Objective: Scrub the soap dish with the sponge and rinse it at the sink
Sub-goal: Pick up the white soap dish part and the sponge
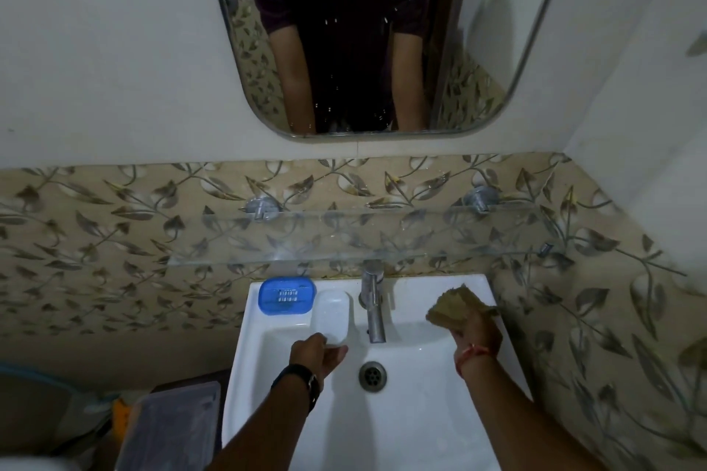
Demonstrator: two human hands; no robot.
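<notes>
My left hand (319, 352) grips the near end of a clear white soap dish part (331, 315), holding it over the back left of the white sink (421, 432), left of the tap. A blue slotted soap dish piece (287, 296) lies on the sink's back left corner. My right hand (476, 335) is closed around a brown, worn sponge (457, 304), raised over the sink's right rim and apart from the dish.
The steel tap (373, 302) stands at the back centre with no visible water flow; the drain (372, 375) sits below it. A glass shelf (344, 237) juts out above the sink, under a mirror (363, 31). Boxes and a bucket (168, 424) sit low on the left.
</notes>
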